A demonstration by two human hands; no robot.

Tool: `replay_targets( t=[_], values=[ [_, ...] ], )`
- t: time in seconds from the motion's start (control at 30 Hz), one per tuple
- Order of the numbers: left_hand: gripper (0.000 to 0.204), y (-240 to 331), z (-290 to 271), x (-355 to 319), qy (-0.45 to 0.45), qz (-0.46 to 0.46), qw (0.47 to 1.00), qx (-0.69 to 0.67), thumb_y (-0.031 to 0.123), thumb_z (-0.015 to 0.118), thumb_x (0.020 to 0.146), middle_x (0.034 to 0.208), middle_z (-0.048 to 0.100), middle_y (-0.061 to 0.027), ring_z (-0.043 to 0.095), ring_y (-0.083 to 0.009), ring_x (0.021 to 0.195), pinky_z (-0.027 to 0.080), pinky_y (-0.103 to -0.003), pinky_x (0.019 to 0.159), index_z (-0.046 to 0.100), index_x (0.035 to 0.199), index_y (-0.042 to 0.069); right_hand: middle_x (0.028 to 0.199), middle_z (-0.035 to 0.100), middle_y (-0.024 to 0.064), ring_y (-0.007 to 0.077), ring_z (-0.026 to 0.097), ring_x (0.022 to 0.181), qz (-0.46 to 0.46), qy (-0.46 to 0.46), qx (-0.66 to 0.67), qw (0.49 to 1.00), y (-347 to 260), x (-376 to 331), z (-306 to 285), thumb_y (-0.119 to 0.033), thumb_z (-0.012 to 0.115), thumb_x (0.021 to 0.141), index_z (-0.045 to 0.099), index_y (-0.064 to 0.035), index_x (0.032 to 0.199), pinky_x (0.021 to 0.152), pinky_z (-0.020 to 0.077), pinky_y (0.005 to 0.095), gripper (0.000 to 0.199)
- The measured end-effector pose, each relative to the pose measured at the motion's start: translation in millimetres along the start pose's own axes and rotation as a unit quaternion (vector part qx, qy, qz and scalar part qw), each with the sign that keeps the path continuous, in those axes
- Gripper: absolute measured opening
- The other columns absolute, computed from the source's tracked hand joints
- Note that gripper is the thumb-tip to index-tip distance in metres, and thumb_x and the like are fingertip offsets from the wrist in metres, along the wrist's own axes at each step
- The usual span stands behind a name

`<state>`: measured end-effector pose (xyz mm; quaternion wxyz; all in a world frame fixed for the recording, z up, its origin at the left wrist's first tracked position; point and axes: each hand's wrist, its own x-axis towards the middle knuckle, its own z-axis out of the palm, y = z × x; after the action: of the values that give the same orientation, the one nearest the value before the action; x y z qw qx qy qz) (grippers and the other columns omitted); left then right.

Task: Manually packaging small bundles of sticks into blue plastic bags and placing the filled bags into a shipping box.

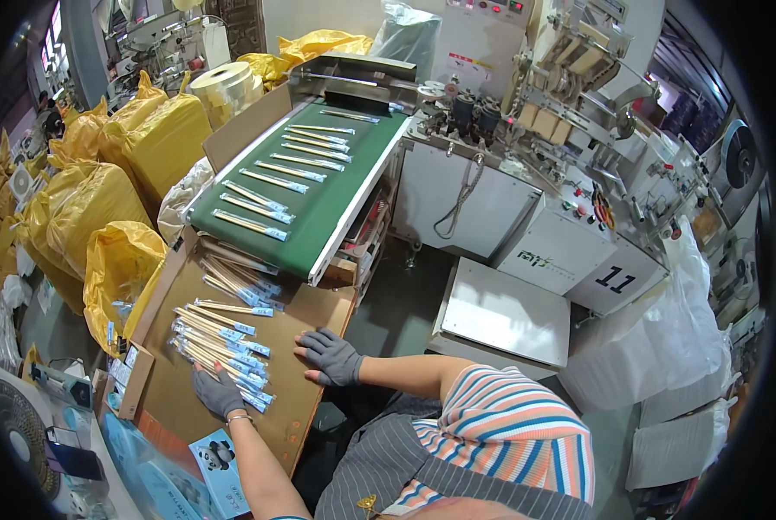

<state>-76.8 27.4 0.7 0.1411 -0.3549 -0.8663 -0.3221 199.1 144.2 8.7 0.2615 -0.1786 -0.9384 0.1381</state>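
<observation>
A pile of wrapped chopstick packets [223, 342], pale wood with blue ends, lies on a brown cardboard tray [305, 316]. My left hand [217, 392], in a grey glove, rests flat against the near end of the pile with its fingers on the packets. To the right of the pile my right hand [330, 355], also gloved, lies palm down on the bare cardboard with spread fingers. Neither hand grips anything. Above the tray a green conveyor belt [336, 186] carries several more packets [251, 224], spaced in a row, down toward the pile.
Yellow plastic sacks [115, 247] stand stacked to the left. A white packing machine [570, 234] with a flat lid [505, 312] fills the right. A fan [19, 433] and a blue-and-white box [219, 464] sit at the lower left. A film roll [225, 85] stands at the back.
</observation>
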Motion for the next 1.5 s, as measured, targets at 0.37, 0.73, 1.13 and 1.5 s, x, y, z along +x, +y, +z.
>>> replay_targets(
  t=[0.37,0.73,1.13,1.5],
  values=[
    [0.055,1.1,2.4,0.2,0.004,0.001,1.000,0.021,0.037,0.049,0.094,0.130,0.053,-0.0244,0.049,-0.0361,0.122,0.034,-0.042,0.105,0.050,0.129,-0.006,0.136,0.046,0.0187,0.0343,0.039,0.130,0.006,-0.011,-0.008,1.000,-3.3,2.7,-6.2,-0.038,0.058,0.084,0.051,-0.0041,0.125,0.109,0.0266,0.0491,0.054],
    [0.055,3.9,-5.8,-1.7,-0.004,-0.039,0.999,0.012,0.036,0.053,0.092,0.129,0.054,-0.0236,0.049,-0.0370,0.121,0.034,-0.043,0.105,0.050,0.127,-0.006,0.132,0.047,0.0197,0.0356,0.042,0.127,0.002,0.006,0.016,1.000,-4.8,4.3,-6.4,-0.037,0.058,0.084,0.051,-0.0031,0.124,0.108,0.0289,0.0490,0.054],
    [0.054,6.2,-3.8,-2.8,0.004,-0.008,1.000,0.013,0.029,0.060,0.089,0.127,0.054,-0.0246,0.050,-0.0385,0.118,0.035,-0.044,0.104,0.050,0.129,-0.005,0.132,0.048,0.0267,0.0434,0.044,0.123,0.006,0.259,0.003,0.966,138.2,186.2,-121.1,-0.028,0.062,0.088,0.044,0.0006,0.132,0.104,0.0351,0.0486,0.056],
    [0.057,12.3,-4.3,-0.4,-0.007,0.000,1.000,0.004,0.033,0.058,0.088,0.128,0.054,-0.0225,0.049,-0.0384,0.120,0.035,-0.045,0.103,0.047,0.132,-0.002,0.134,0.051,0.0227,0.0387,0.046,0.127,0.261,-0.086,-0.031,0.961,242.5,294.4,-132.4,-0.065,0.047,0.086,0.040,-0.0034,0.141,0.104,0.0375,0.0394,0.083]
  ],
)
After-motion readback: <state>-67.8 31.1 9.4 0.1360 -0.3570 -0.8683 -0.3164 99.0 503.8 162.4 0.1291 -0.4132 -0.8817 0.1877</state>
